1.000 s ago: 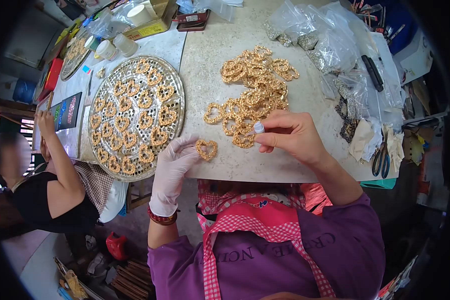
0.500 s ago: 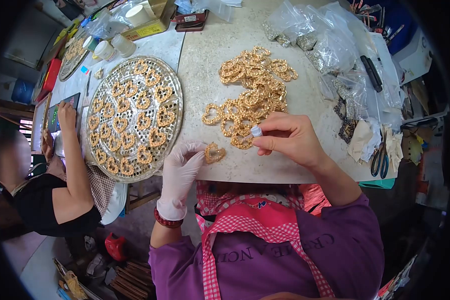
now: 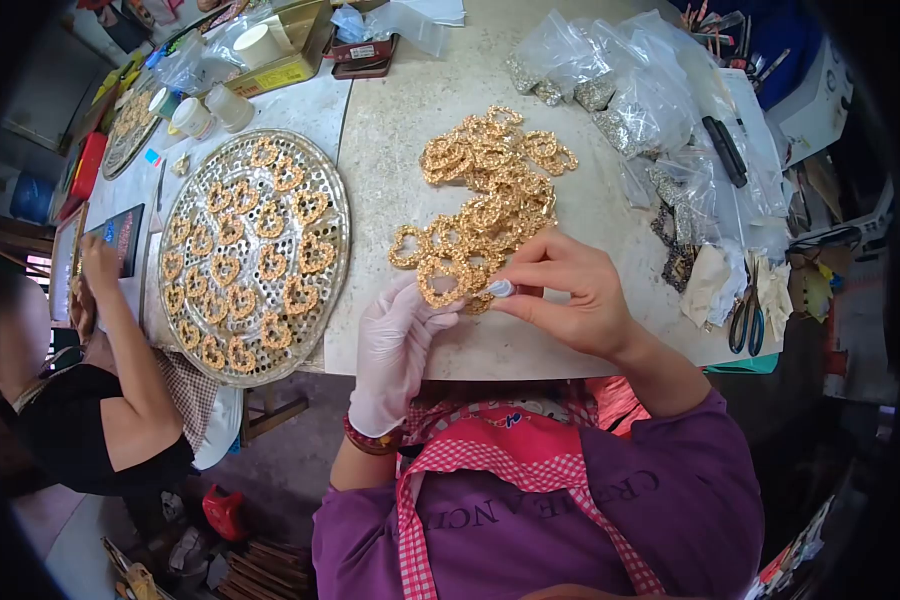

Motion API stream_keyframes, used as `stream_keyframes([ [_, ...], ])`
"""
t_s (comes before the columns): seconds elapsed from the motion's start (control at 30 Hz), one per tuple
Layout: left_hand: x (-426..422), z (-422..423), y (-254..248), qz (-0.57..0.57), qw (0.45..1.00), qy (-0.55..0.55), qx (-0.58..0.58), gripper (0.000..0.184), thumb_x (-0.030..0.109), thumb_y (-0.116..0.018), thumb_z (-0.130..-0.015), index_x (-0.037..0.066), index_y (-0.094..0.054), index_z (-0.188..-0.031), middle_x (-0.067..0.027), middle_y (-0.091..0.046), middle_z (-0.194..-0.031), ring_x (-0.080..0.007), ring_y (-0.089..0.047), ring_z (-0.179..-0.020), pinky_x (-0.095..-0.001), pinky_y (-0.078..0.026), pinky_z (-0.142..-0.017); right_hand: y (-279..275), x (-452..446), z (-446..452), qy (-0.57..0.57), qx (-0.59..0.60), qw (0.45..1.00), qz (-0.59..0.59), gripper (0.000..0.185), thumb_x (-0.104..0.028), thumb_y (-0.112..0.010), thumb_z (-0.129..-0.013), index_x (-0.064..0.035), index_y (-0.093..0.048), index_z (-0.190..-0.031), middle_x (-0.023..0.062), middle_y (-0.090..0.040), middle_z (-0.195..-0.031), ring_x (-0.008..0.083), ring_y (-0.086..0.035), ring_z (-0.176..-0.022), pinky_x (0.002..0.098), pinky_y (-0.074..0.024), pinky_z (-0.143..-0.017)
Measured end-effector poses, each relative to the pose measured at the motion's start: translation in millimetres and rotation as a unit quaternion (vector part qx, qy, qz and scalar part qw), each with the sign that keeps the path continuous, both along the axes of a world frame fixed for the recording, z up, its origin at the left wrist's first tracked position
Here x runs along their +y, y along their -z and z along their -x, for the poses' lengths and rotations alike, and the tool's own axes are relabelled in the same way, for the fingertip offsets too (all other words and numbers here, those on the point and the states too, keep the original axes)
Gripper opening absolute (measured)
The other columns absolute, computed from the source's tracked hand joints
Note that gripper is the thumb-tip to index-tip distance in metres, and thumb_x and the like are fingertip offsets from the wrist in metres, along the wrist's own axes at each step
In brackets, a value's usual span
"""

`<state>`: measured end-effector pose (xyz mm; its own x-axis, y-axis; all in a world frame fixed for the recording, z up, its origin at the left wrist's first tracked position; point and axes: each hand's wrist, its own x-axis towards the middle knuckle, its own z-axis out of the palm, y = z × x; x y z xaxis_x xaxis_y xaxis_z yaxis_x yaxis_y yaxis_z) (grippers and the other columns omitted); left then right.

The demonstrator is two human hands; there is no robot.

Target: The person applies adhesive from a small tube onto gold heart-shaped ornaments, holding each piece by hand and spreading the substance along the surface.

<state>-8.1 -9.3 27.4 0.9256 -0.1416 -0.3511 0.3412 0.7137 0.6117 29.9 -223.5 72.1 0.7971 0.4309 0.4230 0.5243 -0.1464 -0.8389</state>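
Note:
My left hand (image 3: 395, 345), in a white glove, is closed on a gold heart-shaped piece (image 3: 440, 300) with an open middle. It holds the piece up at the near side of a heap of similar gold hearts (image 3: 495, 190). My bare right hand (image 3: 575, 295) pinches a small white-capped tool (image 3: 500, 288) between thumb and fingers. The tool's tip is at the right side of the held heart; whether it touches cannot be made out. To the left, a round perforated metal tray (image 3: 343, 250) carries several gold hearts laid out separately.
Plastic bags of small beads (image 3: 650, 100), a black pen-like object (image 3: 724, 150) and scissors (image 3: 745, 320) lie on the right. Cups (image 3: 192, 118) and a yellow box (image 3: 280, 72) stand at the back left. Another person's arm (image 3: 135, 330) works beyond the tray.
My left hand has moved right and up with the gold heart, bringing it to the white-capped tool. My right hand stays nearly in place. The whole view has shifted slightly.

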Motion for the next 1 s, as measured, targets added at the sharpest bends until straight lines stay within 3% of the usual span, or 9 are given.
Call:
stream_keyframes([
  [0.1,-9.9,0.6,15.2,0.021,0.998,-0.056,-0.028,0.023,0.011,-0.054,-0.098,-0.005,-0.058,-0.115,-0.0174,-0.068,-0.106,-0.0232,-0.07,-0.086,-0.0293,-0.06,-0.073,-4.4,2.2,2.2,0.011,-0.007,0.999,0.033,0.021,0.002,-0.077,-0.075,0.002,-0.071,-0.096,0.0071,-0.063,-0.087,0.0128,-0.06,-0.072,0.0242,-0.0484,-0.058],
  [1.0,-15.7,2.3,25.1,-0.004,0.992,-0.09,-0.091,0.009,0.003,-0.055,-0.096,0.0,-0.058,-0.104,-0.0136,-0.069,-0.099,-0.021,-0.069,-0.084,-0.0324,-0.059,-0.072,11.3,6.3,-0.4,0.012,-0.073,0.994,0.085,0.024,0.004,-0.076,-0.072,0.0014,-0.07,-0.095,0.0091,-0.062,-0.085,0.0162,-0.059,-0.067,0.0264,-0.0461,-0.053],
])
